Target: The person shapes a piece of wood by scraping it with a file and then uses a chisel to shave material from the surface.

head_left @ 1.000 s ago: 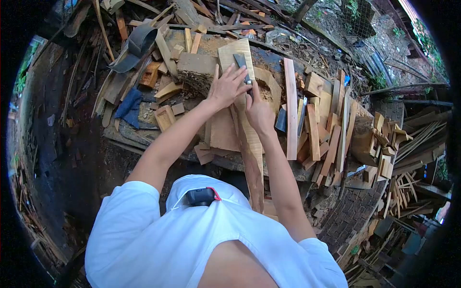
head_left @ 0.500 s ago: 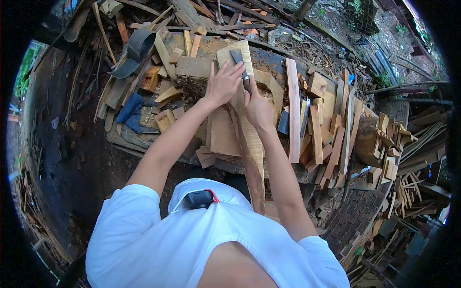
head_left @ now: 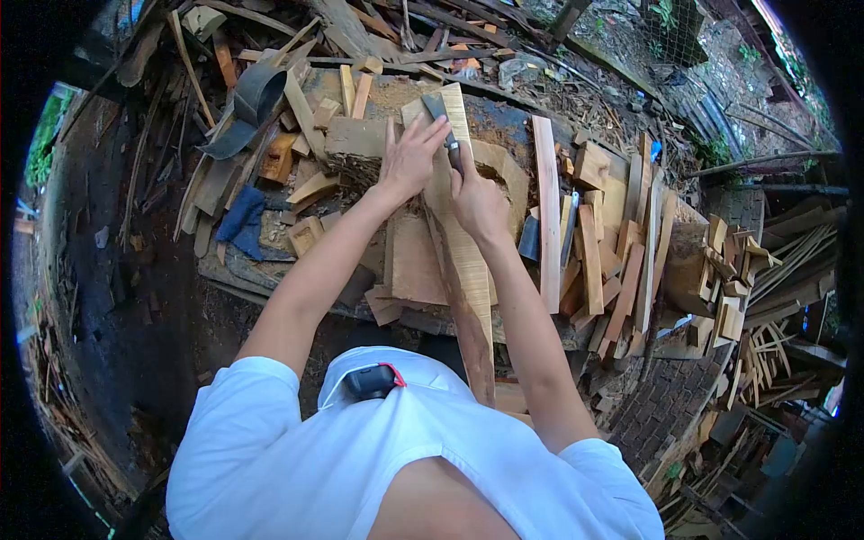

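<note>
Chisel (head_left: 435,108) lay along the upper part of the long board (head_left: 463,261), blade toward eleven o'clock; the right hand (head_left: 481,205) was closed around its handle; the left hand (head_left: 407,164) lay open, fingers spread, fingertips at the blade; the two hands were near each other but apart. On the table (head_left: 504,112), a pinkish plank (head_left: 545,216) lay at three o'clock from the right hand; a blue cloth (head_left: 241,223) lay at eight o'clock from the left.
</note>
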`<state>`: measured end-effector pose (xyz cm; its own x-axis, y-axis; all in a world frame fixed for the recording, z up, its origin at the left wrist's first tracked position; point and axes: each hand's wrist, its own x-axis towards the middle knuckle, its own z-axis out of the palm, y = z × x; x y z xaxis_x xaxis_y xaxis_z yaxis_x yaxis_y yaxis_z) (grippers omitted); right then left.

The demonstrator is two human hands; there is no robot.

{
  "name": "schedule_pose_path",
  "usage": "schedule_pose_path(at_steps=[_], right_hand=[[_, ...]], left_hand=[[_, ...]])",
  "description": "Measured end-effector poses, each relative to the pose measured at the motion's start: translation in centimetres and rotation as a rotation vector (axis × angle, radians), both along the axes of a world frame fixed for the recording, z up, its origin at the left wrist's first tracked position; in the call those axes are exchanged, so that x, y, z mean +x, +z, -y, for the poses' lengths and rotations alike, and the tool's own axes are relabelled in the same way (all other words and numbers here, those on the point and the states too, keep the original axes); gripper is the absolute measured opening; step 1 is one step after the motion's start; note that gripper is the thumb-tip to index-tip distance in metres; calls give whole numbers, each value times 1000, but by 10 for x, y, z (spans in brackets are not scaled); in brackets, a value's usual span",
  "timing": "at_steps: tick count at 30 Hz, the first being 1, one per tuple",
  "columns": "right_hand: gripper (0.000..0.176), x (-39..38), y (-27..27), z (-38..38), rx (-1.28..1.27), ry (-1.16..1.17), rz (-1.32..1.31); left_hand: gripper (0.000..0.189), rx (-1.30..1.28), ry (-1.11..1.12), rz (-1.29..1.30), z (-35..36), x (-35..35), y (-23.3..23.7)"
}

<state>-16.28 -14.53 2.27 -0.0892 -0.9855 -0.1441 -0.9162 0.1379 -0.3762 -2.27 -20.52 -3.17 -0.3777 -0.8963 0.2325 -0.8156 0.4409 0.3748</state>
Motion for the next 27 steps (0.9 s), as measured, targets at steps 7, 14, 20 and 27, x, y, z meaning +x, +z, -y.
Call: schedule_pose_path(at_steps=[7, 14, 20, 27], right_hand=[[52, -17, -3, -39, -40, 48, 20], [54, -7, 4, 2, 53, -17, -28], [54, -30, 15, -93, 106, -31, 94], [54, -25, 15, -39, 156, -43, 30]], left_hand=[[61, 54, -57, 7, -39, -5, 3], [62, 64, -19, -2, 2, -9, 0], [64, 101, -175, 59, -76, -14, 14], [63, 53, -129, 21, -30, -21, 7]])
